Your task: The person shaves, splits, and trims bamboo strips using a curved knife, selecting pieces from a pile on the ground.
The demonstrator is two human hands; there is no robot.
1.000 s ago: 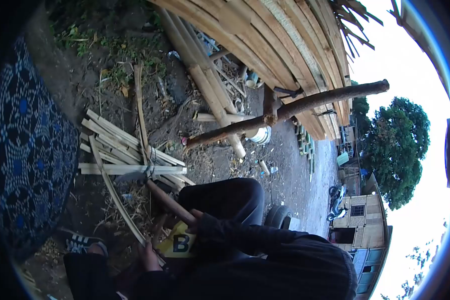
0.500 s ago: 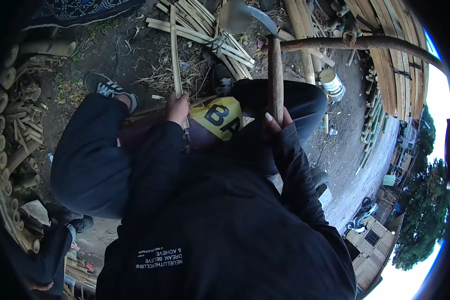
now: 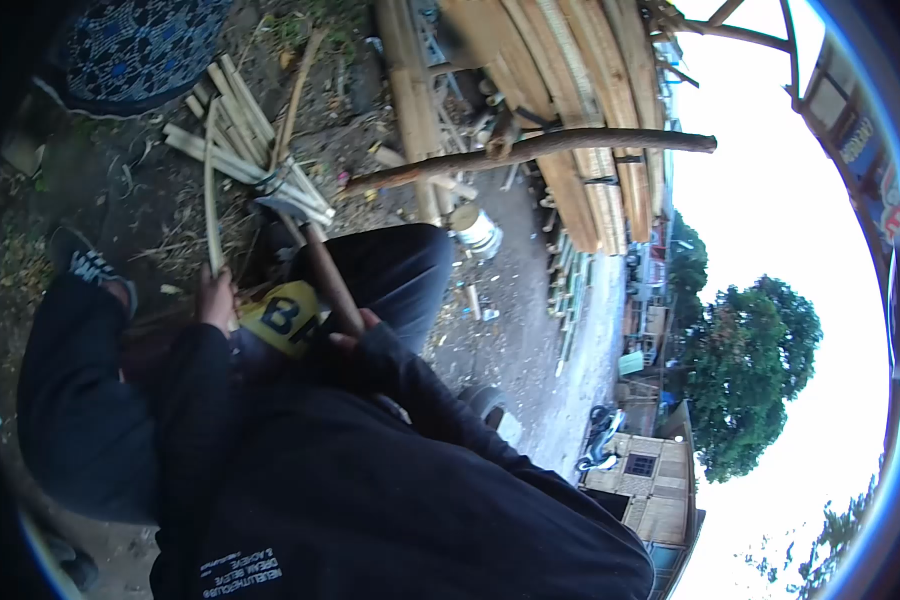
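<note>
My left hand (image 3: 217,298) is closed around the lower end of a thin bamboo strip (image 3: 211,200), which stands up away from me. My right hand (image 3: 355,333) grips the wooden handle of a curved knife (image 3: 332,280). The knife's blade lies against or just over a tied bundle of bamboo strips (image 3: 240,155) on the ground; contact is unclear. Between my hands a yellow cloth with black letters (image 3: 282,318) lies over my lap.
A rough branch (image 3: 570,143) crosses ahead, beside stacked long planks (image 3: 570,80). A white bucket (image 3: 475,230) stands beyond my knee. Patterned blue fabric (image 3: 140,50) is at upper left. A tire, a motorcycle (image 3: 598,438) and a house (image 3: 655,470) are to the right.
The view has swung back toward the buildings and trees. The knife, raised upright half a second ago, now slants with its blade at the bundle. Both hands keep their holds.
</note>
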